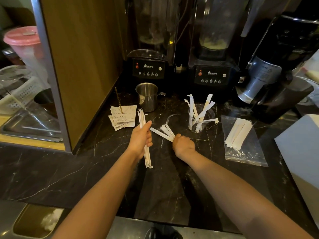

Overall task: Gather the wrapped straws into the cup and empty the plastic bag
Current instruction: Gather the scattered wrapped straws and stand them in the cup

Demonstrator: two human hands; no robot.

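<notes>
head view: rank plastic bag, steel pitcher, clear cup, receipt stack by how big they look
1. plastic bag, clearly largest.
2. steel pitcher and clear cup look about alike; the cup's clear walls are hard to trace, so no ranking.
3. receipt stack, close to those two, not clearly smaller.

The counter (pixel 103 169) under both hands is glossy black stone veined with thin white lines. The left hand (pixel 140 140) grips matt white paper-wrapped straws (pixel 146 152); the right hand (pixel 183 145) clutches another paper-wrapped bunch (pixel 164 131). Beyond the right hand stands a clear plastic cup (pixel 200 121), smooth and see-through. To its right lies a crinkled transparent plastic bag (pixel 245 152). Beyond the left hand sits a brushed metal jug (pixel 147 97) beside thin printed paper receipts (pixel 123 118). Left of those rises a matt wood-grain panel (pixel 82 57).
</notes>
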